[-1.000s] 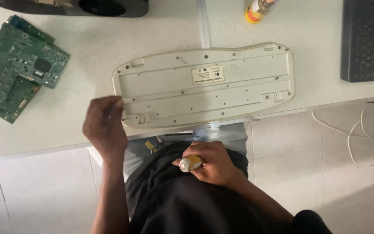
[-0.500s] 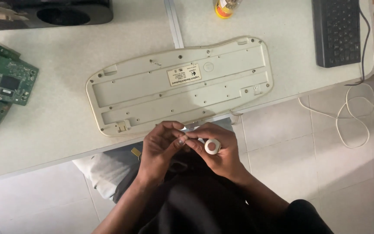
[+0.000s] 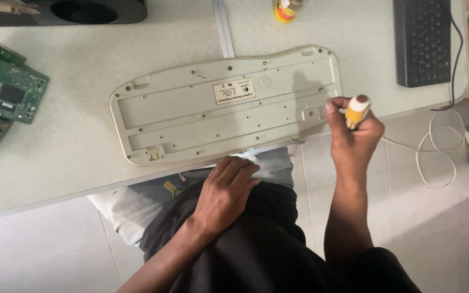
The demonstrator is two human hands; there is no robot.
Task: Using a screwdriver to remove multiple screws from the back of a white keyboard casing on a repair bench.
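— Where the head view is taken first, what is listed at centre frame?

— One beige keyboard (image 3: 226, 106), laid underside up on the pale table (image 3: 71, 146). At its right end a yellow-handled screwdriver (image 3: 355, 111) is gripped in the right hand (image 3: 354, 138), fingers curled tight round the handle. The left hand (image 3: 226, 195) is rested on the lap, fingers together and lightly bent, nothing held.

— How far is the work judged to be?

— The back shell is seen in place; whether any screw is out cannot be told.

— Surface and room?

— Green circuit boards (image 3: 4, 100) at left, a black keyboard (image 3: 422, 40) at upper right, a white cable (image 3: 435, 154) trailing over the tiled floor (image 3: 39, 255).
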